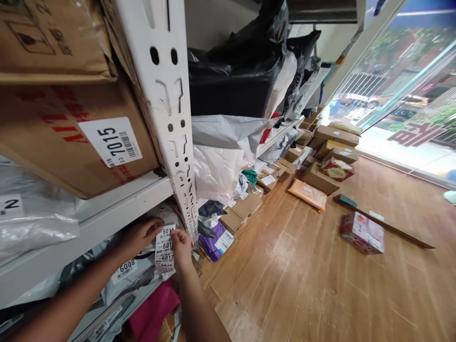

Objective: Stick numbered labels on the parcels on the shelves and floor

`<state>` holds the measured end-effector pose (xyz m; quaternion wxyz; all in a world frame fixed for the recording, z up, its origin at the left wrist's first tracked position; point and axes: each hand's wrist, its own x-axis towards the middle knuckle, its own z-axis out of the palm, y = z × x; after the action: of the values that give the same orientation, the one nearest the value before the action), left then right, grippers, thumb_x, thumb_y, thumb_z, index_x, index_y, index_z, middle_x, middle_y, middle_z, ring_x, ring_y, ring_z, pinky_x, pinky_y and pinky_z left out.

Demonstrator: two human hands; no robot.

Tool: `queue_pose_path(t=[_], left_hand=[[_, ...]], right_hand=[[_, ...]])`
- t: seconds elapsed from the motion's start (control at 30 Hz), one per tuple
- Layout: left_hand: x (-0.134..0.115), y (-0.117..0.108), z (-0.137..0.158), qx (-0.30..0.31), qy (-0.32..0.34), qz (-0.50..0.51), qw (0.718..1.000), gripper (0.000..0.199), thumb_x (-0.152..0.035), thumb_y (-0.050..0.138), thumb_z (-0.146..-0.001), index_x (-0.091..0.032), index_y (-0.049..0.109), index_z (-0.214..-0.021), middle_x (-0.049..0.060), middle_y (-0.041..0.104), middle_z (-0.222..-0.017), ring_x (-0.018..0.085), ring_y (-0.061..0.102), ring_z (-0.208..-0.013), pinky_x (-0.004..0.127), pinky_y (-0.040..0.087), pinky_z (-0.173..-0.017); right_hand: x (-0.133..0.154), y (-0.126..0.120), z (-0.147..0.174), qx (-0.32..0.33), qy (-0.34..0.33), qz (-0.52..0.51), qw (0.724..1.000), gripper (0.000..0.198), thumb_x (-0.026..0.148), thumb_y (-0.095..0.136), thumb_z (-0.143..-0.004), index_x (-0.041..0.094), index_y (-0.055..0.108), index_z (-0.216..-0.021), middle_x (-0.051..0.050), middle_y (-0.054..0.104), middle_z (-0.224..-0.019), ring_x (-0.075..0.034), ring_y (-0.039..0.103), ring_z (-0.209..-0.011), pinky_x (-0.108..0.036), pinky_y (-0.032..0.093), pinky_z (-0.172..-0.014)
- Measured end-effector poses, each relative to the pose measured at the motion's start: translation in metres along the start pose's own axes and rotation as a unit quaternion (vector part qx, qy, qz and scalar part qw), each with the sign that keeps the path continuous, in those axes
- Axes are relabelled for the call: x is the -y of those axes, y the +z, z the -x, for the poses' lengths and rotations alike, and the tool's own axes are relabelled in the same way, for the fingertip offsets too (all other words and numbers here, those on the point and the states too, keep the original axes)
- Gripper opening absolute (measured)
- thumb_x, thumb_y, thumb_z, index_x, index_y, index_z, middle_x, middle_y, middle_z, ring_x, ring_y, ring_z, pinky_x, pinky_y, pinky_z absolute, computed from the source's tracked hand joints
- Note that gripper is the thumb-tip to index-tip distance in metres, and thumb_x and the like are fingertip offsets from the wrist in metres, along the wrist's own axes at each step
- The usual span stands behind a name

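Observation:
A strip of white barcode labels (164, 259) hangs between my hands at the lower shelf, with printed numbers such as 6017 running down it. My right hand (182, 244) pinches the strip's upper right edge between thumb and fingers. At the top left corner of the strip, the curled fingers of my left hand (151, 232) close on its edge. Behind the strip lie plastic-wrapped parcels, partly hidden by my arms. One grey parcel (140, 278) under my left forearm bears a label reading 6008 (125, 270).
A white perforated shelf post (171, 109) rises just beyond my hands. Above my left arm, a carton labelled 7015 (71, 128) rests on the shelf. Black bags (231, 85) fill the shelf beyond. On the wooden floor are a purple parcel (213, 242), an orange parcel (307, 194) and a pink box (362, 232).

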<state>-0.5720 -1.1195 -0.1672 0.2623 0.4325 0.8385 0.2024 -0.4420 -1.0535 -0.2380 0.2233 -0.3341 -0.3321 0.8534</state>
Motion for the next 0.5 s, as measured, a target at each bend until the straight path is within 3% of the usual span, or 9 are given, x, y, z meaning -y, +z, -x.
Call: queue_pose_path(t=[0.1, 0.3, 0.5], left_hand=[[-0.007, 0.0, -0.006, 0.038, 0.02, -0.054, 0.998, 0.035, -0.045, 0.039, -0.086, -0.02, 0.063, -0.09, 0.005, 0.069, -0.085, 0.021, 0.064, -0.081, 0.03, 0.048, -0.073], [-0.008, 0.001, -0.008, 0.032, 0.039, -0.123, 0.991, 0.03, -0.041, 0.04, -0.087, -0.019, 0.06, -0.082, 0.007, 0.068, -0.087, 0.023, 0.063, -0.084, 0.032, 0.047, -0.077], [-0.009, 0.01, -0.007, 0.021, 0.042, -0.217, 0.975, 0.022, -0.026, 0.041, -0.09, -0.018, 0.061, -0.089, 0.009, 0.065, -0.094, 0.023, 0.062, -0.086, 0.032, 0.046, -0.078]], right_hand=[[-0.002, 0.003, -0.003, -0.004, -0.007, 0.006, 1.0, 0.051, 0.068, 0.066, -0.062, 0.017, 0.065, -0.069, 0.0, 0.061, -0.056, -0.015, 0.054, -0.054, -0.027, 0.041, -0.054], [-0.01, 0.007, -0.007, -0.033, -0.024, 0.032, 0.999, 0.053, 0.07, 0.066, -0.06, 0.018, 0.059, -0.06, 0.001, 0.056, -0.053, -0.012, 0.046, -0.051, -0.026, 0.04, -0.055], [-0.016, 0.012, -0.012, -0.101, -0.025, 0.078, 0.992, 0.054, 0.068, 0.069, -0.055, 0.019, 0.047, -0.046, 0.006, 0.039, -0.043, -0.007, 0.029, -0.046, -0.024, 0.026, -0.047]])
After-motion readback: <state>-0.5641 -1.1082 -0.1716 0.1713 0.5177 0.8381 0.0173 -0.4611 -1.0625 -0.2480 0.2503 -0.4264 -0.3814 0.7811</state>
